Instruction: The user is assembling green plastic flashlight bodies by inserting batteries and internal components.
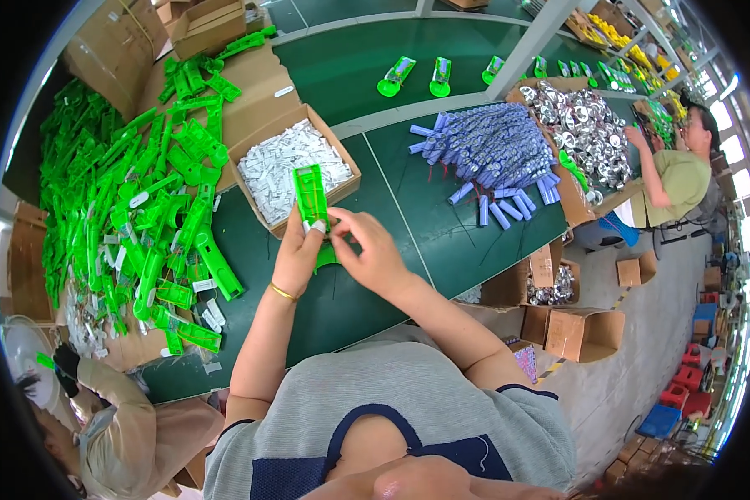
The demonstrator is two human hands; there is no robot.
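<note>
My left hand (294,257) is closed round the lower end of a bright green plastic housing (311,187), held upright with its hollow, ribbed inside facing me. A small white piece shows at its lower end, by my left thumb. My right hand (372,255) comes in from the right, its fingers curled and the fingertips pinched at the housing's lower edge. Whatever lies between those fingertips is too small to make out. Just behind the housing stands a cardboard box (348,185) full of small white parts (279,171).
Loose green housings (154,225) are heaped on the left. Blue cylindrical cells (483,150) with wires lie to the right, beside a box of silvery round parts (579,125). Green assemblies (440,77) line the far belt. One co-worker (675,175) sits right, another (133,417) lower left.
</note>
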